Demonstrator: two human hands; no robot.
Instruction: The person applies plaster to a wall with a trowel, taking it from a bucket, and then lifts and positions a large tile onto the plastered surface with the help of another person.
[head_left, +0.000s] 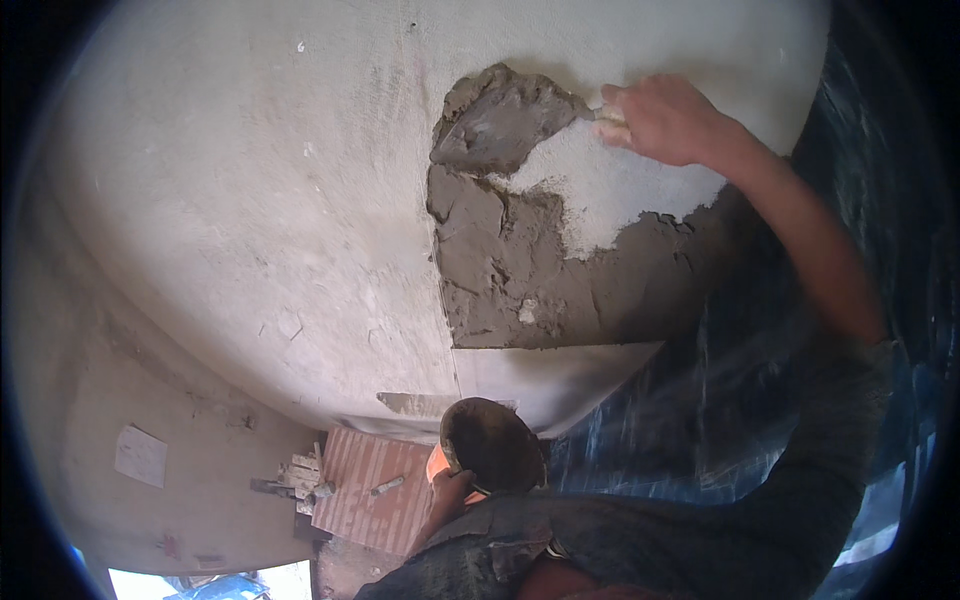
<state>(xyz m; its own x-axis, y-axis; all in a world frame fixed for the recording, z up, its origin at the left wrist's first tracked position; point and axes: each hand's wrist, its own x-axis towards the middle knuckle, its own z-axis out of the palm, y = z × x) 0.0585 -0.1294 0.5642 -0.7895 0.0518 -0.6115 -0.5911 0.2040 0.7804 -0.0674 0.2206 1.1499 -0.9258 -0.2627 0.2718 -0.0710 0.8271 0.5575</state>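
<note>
On the pale wall, wet grey-brown mortar forms a rough band, with a thicker lump at its upper left. My right hand is closed on the handle of a trowel at that lump's right edge; its blade is mostly hidden. Low in the view my left hand grips the rim of an orange bucket, whose inside is dark and crusted. A whitish unevenly edged area of wall shows between the lump and the lower mortar.
A striped terracotta-coloured board lies at lower left, beside short pale offcuts. A paper sheet is on the side wall. Dark shiny sheeting lines the right side. A bright opening shows at bottom left.
</note>
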